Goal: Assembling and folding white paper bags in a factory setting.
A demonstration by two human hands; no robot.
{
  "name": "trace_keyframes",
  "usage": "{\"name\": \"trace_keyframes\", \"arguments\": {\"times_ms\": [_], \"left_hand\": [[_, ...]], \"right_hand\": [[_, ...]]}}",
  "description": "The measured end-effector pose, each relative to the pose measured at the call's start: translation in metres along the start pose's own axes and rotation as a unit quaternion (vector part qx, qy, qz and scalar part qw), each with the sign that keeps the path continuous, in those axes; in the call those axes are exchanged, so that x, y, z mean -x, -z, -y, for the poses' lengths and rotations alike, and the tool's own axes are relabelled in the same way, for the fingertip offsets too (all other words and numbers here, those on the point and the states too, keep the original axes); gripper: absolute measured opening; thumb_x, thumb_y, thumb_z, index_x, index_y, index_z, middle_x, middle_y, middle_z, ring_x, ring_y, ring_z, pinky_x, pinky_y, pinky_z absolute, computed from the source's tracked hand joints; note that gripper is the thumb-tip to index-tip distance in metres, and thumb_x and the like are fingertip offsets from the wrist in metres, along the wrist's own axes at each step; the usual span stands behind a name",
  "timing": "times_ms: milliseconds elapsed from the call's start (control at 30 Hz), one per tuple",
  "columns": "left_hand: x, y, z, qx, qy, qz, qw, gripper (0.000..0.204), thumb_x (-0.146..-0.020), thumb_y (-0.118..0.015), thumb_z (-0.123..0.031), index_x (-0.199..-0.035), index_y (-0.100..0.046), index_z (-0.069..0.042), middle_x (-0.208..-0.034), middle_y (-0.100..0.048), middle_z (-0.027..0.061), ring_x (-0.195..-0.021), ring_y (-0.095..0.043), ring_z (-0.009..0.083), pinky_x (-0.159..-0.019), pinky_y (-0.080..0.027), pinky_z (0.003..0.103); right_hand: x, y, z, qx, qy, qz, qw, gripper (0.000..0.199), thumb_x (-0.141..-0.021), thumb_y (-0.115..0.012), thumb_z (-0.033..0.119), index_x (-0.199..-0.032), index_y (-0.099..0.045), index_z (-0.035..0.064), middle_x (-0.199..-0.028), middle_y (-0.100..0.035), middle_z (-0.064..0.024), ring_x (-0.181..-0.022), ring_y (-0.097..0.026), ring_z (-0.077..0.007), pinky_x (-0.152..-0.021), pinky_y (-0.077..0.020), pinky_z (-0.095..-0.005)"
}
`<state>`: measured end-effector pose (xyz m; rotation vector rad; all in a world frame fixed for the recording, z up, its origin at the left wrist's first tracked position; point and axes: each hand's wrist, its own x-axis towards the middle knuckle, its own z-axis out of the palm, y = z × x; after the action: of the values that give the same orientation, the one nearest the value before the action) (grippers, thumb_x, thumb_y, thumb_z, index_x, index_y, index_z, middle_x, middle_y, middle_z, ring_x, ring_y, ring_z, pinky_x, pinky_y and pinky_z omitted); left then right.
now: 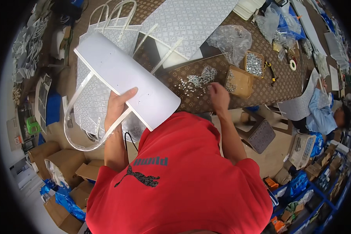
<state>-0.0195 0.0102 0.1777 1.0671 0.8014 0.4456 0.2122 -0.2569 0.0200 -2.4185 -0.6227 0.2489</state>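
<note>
The left hand (117, 107) gripped a white panel (126, 80) by its edge, tilted up off the table (277, 84) near its front edge, while the right hand (219, 96), fingers curled, picked at loose silver screws (197, 81) beside a small cardboard box (238, 81)

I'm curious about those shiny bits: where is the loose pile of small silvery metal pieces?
In the head view, the loose pile of small silvery metal pieces lies on the brown patterned table, just left of the right hand.
</note>
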Motion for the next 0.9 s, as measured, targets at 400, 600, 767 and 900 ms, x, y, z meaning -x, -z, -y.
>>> {"name": "trace_keyframes", "arguments": {"times_ms": [400, 600, 767, 900], "left_hand": [[-0.016, -0.031, 0.004, -0.131, 0.078, 0.127, 0.980, 0.047, -0.087, -0.069, -0.010, -0.129, -0.055, 0.004, -0.117, -0.064, 0.0119, -0.103, -0.063, 0.0207, -0.091, -0.049, 0.033], [-0.011, -0.045, 0.004, -0.051, 0.089, -0.013, 0.995, 0.050, -0.086, -0.070, -0.011, -0.130, -0.054, 0.007, -0.114, -0.066, 0.0140, -0.101, -0.064, 0.0222, -0.089, -0.051, 0.033], [-0.020, -0.040, 0.023, -0.081, 0.013, -0.027, 0.996, 0.045, -0.087, -0.068, -0.009, -0.127, -0.055, 0.008, -0.109, -0.068, 0.0145, -0.095, -0.066, 0.0228, -0.087, -0.052, 0.032], [-0.010, -0.056, 0.011, -0.115, -0.015, -0.018, 0.993, 0.039, -0.088, -0.067, -0.005, -0.123, -0.057, 0.007, -0.108, -0.069, 0.0138, -0.093, -0.067, 0.0218, -0.085, -0.053, 0.031]], "right_hand": [[-0.066, 0.014, -0.108, 0.096, 0.006, 0.062, 0.993, 0.014, -0.086, -0.067, 0.015, -0.099, -0.068, 0.0078, -0.088, -0.069, -0.0197, -0.084, -0.067, -0.0395, -0.074, -0.0517, -0.0479], [-0.056, 0.031, -0.091, 0.080, -0.032, 0.011, 0.996, 0.014, -0.086, -0.066, 0.012, -0.097, -0.066, 0.0038, -0.089, -0.067, -0.0224, -0.086, -0.064, -0.0428, -0.075, -0.0515, -0.0493], [-0.064, 0.026, -0.108, -0.019, -0.073, -0.052, 0.996, 0.010, -0.090, -0.066, 0.012, -0.092, -0.066, 0.0024, -0.077, -0.069, -0.0150, -0.068, -0.069, -0.0258, -0.062, -0.0519, -0.0405], [-0.060, 0.042, -0.090, -0.295, -0.200, -0.048, 0.933, 0.008, -0.091, -0.067, 0.008, -0.089, -0.067, 0.0008, -0.074, -0.068, -0.0059, -0.062, -0.063, -0.0125, -0.054, -0.0473, -0.0296]]}}
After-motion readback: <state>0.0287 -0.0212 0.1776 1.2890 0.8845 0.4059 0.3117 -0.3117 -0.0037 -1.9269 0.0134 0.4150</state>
